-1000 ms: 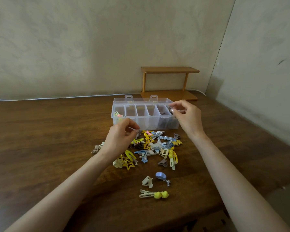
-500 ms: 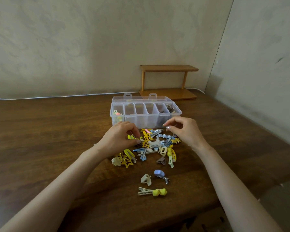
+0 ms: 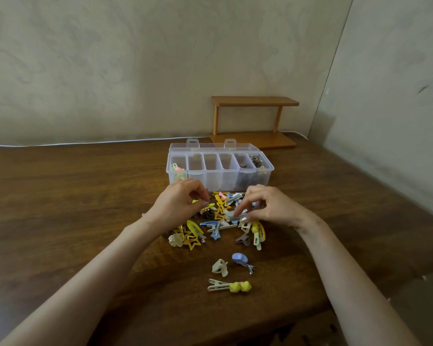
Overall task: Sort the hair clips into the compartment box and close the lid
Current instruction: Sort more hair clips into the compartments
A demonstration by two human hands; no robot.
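A clear compartment box [image 3: 219,179] stands open on the wooden table, its lid [image 3: 213,146] folded back. Pink and yellow clips lie in its leftmost compartment [image 3: 176,169], and dark clips fill the two on the right [image 3: 256,161]. In front of it lies a pile of hair clips [image 3: 220,216], yellow, blue, white and brown. My left hand [image 3: 179,204] hovers over the pile's left side, pinching a yellow clip [image 3: 208,206]. My right hand [image 3: 270,208] reaches into the pile's right side, thumb and forefinger closing on a pale clip [image 3: 241,217].
Nearer me lie a cream claw clip [image 3: 220,267], a lilac clip [image 3: 240,258] and a cream clip with yellow balls [image 3: 229,286]. A small wooden shelf [image 3: 254,121] stands behind the box by the wall. A white cable [image 3: 85,143] runs along the table's back edge.
My right hand left the box's right compartment and came down onto the pile. My left hand dropped from in front of the box to the pile's left side.
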